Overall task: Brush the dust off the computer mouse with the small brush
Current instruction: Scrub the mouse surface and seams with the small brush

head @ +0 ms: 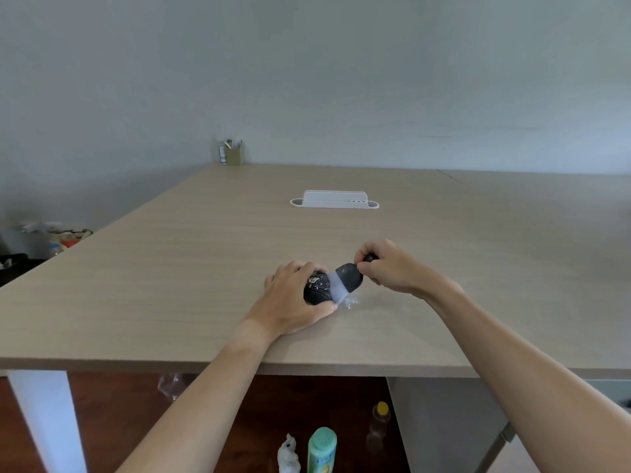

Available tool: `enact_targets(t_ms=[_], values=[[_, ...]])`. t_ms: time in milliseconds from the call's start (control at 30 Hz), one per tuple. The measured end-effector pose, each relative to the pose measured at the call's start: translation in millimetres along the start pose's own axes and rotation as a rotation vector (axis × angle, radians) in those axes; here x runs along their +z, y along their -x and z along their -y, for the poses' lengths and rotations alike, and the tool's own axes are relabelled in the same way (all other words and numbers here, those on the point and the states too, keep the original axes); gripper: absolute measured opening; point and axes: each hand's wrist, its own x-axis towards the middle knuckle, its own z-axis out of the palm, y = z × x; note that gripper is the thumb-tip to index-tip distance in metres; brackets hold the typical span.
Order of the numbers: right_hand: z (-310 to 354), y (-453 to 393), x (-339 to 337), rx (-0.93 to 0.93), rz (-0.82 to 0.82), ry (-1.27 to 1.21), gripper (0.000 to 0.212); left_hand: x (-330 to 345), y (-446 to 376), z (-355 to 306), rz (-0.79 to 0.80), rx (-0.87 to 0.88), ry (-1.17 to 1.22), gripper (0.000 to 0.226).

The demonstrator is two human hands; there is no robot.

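Observation:
A black computer mouse (316, 292) lies on the wooden table (170, 285), with white crumbs of dust on its top. My left hand (290, 302) grips it from the left, thumb under its near side. My right hand (389, 266) pinches the dark handle of a small brush (348, 275). The brush's pale bristles (336, 290) press on the right end of the mouse. A small patch of white dust (351, 303) lies on the table just right of the mouse.
A white tray-like holder (334, 200) sits mid-table, farther back. A pen cup (234, 153) stands at the far left corner by the wall. Below the table's front edge stand bottles (322, 450) on the floor. Clutter (41, 240) lies off the left side.

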Motion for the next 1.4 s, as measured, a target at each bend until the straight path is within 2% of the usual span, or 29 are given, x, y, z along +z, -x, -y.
enact_targets(t_ms=[133,300,367,467,533,600,667,733,800,900,1033,1100,1233,1300,1400], values=[[-5,-3,-6,-0.004,-0.105,0.079,0.022,-1,0,0,0.020,0.008,0.017,0.057],[-1,2,-4,0.025,0.005,-0.156,0.022,-2,0,2,0.034,0.037,0.025,0.056],[-3,2,0,0.017,0.005,-0.077,0.023,-2,0,3,0.028,0.045,0.034,0.056],[-8,-2,-3,0.011,-0.106,0.089,0.024,-1,1,3,0.036,0.053,0.049,0.056],[-8,-2,-6,0.023,-0.124,-0.011,0.024,0,1,3,0.031,0.060,0.065,0.052],[-4,-1,-7,0.038,-0.067,-0.188,0.022,0,-2,5,0.024,0.050,0.083,0.049],[1,1,-4,0.038,0.017,-0.243,0.021,-1,-3,6,0.032,0.031,0.104,0.048],[0,0,1,0.029,0.027,-0.116,0.023,0,-3,6,0.038,0.034,0.118,0.047],[-2,-4,1,0.018,-0.064,0.043,0.025,0,-2,6,0.040,0.048,0.122,0.048],[-1,-6,-5,0.025,-0.143,0.061,0.022,0,0,5,0.032,0.073,0.093,0.051],[3,-4,-3,0.044,0.018,-0.198,0.022,-1,0,4,-0.031,0.059,-0.043,0.064],[3,-4,1,0.048,0.065,-0.141,0.023,0,-1,5,-0.039,0.027,-0.038,0.067],[-2,-9,0,0.034,-0.077,0.043,0.028,1,-2,5,-0.001,0.028,0.015,0.065],[-4,-9,-2,0.040,-0.096,-0.012,0.026,1,-1,4,0.009,0.034,0.062,0.063],[-1,-5,0,0.045,-0.022,-0.137,0.020,0,-2,5,0.017,0.032,0.100,0.058]])
